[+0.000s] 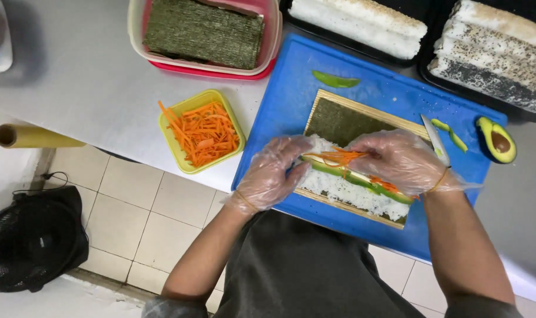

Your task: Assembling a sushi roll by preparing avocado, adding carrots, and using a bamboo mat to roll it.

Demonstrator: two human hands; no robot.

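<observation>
Grey counter (85, 82) under a blue cutting board (291, 88). On the board, a rice-covered seaweed sheet (344, 194). Over it, left hand (271, 171) loosely curled at the filling's end; right hand (400, 162) pinching carrot shreds (338, 156) above avocado strips (350, 179).

The bamboo mat (362, 118) lies on the cutting board (280, 106), bearing the nori sheet (338, 122) and rice (350, 194). Left of the board – the tub of shredded carrot (201, 130); behind it, the container of nori sheets (204, 32). Right – the knife (434, 136), then the avocado half (496, 139).
</observation>
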